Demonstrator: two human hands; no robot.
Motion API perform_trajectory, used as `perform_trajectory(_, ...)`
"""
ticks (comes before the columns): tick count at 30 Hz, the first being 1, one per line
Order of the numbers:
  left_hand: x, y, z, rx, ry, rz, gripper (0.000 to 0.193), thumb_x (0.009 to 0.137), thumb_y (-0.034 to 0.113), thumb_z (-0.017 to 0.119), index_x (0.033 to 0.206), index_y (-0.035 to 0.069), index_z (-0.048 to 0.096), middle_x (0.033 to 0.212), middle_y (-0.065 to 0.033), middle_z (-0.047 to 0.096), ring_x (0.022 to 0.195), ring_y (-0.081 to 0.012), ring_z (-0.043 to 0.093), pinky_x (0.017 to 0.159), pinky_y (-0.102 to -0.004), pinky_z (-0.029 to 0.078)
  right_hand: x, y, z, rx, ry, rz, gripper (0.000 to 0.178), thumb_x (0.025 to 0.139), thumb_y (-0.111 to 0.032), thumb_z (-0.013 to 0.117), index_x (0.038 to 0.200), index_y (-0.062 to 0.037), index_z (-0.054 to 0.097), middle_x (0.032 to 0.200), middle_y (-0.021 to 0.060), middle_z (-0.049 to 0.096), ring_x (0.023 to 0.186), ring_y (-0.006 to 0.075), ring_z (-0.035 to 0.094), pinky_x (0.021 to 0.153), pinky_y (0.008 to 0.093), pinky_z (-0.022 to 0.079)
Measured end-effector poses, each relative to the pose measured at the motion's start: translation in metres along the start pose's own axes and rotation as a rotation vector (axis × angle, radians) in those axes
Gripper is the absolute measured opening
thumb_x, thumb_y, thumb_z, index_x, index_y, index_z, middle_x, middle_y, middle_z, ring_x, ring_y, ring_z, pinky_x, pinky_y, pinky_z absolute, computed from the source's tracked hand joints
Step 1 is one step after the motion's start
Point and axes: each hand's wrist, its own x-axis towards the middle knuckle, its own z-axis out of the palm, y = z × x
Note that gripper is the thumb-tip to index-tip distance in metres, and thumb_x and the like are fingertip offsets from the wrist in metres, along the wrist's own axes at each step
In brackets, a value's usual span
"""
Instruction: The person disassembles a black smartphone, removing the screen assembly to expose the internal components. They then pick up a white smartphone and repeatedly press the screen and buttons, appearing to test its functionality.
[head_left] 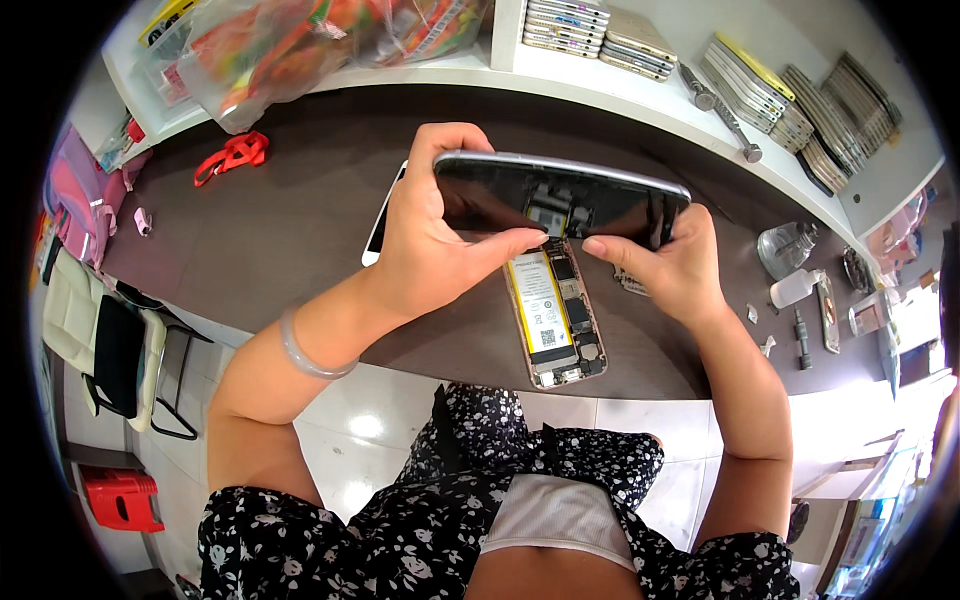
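Note:
Both my hands hold a smartphone (490, 195) sideways above the table, its dark screen tilted toward me. My left hand (425, 235) grips its left end, thumb along the lower edge. Round the right end is my right hand (680, 265), its thumb also at the lower edge. Beneath it on the table lies an opened phone body (545, 320) with a yellow-edged battery and bare circuit parts; its far end is hidden by the held phone and my thumbs. A white-framed phone or screen panel (376, 235) sticks out partly from behind my left hand.
The dark table (290, 220) curves before me. A red strap (232, 158) lies at the far left. A glass bottle (785, 248), a white bottle (793, 288) and a screwdriver (802, 340) stand or lie at right. Phone housings (640, 45) are stacked on the white shelf (570, 75) behind.

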Motion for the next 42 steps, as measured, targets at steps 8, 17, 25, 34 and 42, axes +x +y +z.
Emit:
perform_trajectory(8, 0.008, -0.006, 0.002, 0.028, -0.041, -0.047, 0.071, 0.068, -0.002, 0.084, 0.122, 0.006, 0.038, 0.106, -0.0053, 0.058, 0.098, -0.0105, 0.058, 0.087, -0.0274, 0.05, 0.01, -0.001, -0.013, 0.203, 0.147, 0.167, 0.02, 0.086, -0.02, 0.075, 0.086, -0.0015, 0.068, 0.069, -0.0063, 0.058, 0.064, 0.0004, 0.045, 0.057, 0.0186, 0.036)
perform_trajectory(17, 0.013, -0.01, -0.001, -0.438, 0.011, -0.333, 0.017, 0.09, 0.013, 0.069, 0.102, 0.003, 0.06, 0.09, -0.0021, 0.066, 0.08, -0.0062, 0.061, 0.072, -0.0232, 0.051, 0.005, 0.003, 0.002, 0.234, 0.168, 0.084, 0.022, 0.087, -0.021, 0.075, 0.082, -0.0009, 0.067, 0.067, -0.0061, 0.058, 0.061, 0.0007, 0.045, 0.054, 0.0189, 0.034)
perform_trajectory(25, 0.013, -0.013, -0.006, -0.561, 0.041, -0.402, 0.015, 0.088, 0.012, 0.071, 0.097, 0.003, 0.063, 0.087, -0.0029, 0.068, 0.079, -0.0068, 0.063, 0.071, -0.0212, 0.05, 0.003, -0.006, 0.008, 0.287, 0.13, 0.148, 0.023, 0.088, -0.022, 0.073, 0.079, -0.0017, 0.066, 0.067, -0.0047, 0.059, 0.058, 0.0009, 0.045, 0.052, 0.0195, 0.035)
perform_trajectory(34, 0.021, 0.013, -0.005, -0.496, -0.109, -0.69, 0.042, 0.089, 0.015, 0.069, 0.124, 0.002, 0.049, 0.105, -0.0094, 0.064, 0.081, -0.0182, 0.069, 0.064, -0.0268, 0.059, 0.015, 0.008, -0.002, 0.756, 0.164, 0.382, 0.024, 0.09, -0.024, 0.07, 0.076, -0.0058, 0.062, 0.069, -0.0008, 0.062, 0.054, 0.0041, 0.054, 0.048, 0.0208, 0.043)
perform_trajectory(42, 0.021, 0.0, -0.013, -0.536, -0.067, -0.643, 0.046, 0.089, 0.011, 0.068, 0.127, 0.001, 0.046, 0.103, -0.0117, 0.064, 0.072, -0.0181, 0.07, 0.058, -0.0226, 0.06, 0.015, -0.004, -0.022, 0.665, -0.066, 0.481, 0.025, 0.088, -0.022, 0.071, 0.097, -0.0017, 0.06, 0.08, 0.0048, 0.064, 0.055, 0.0055, 0.058, 0.038, 0.0179, 0.033)
